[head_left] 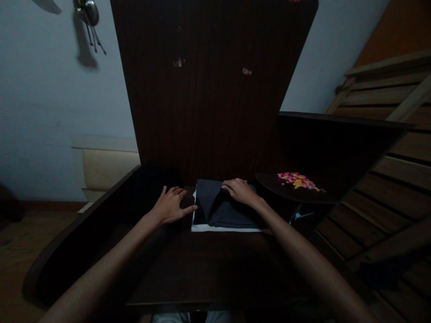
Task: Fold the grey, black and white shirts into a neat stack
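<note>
A dark grey folded cloth [232, 215] lies on a white flat thing [222, 228], perhaps paper or a book, toward the back of the dark wooden desk. My right hand [240, 190] has its fingers closed on the cloth's upper part, where a fold lifts and creases. To the left, my left hand [171, 205] is open with fingers spread, its thumb reaching to the cloth's left edge. Whether the thumb presses on the cloth I cannot tell.
A dark desk [175, 269] has a raised left side and a tall back panel [208, 89]. Small pink and yellow pieces [298, 180] lie on a rounded shelf at right. Behind them leans a wooden slatted frame [384, 94]. A black heap [148, 188] sits at the back left.
</note>
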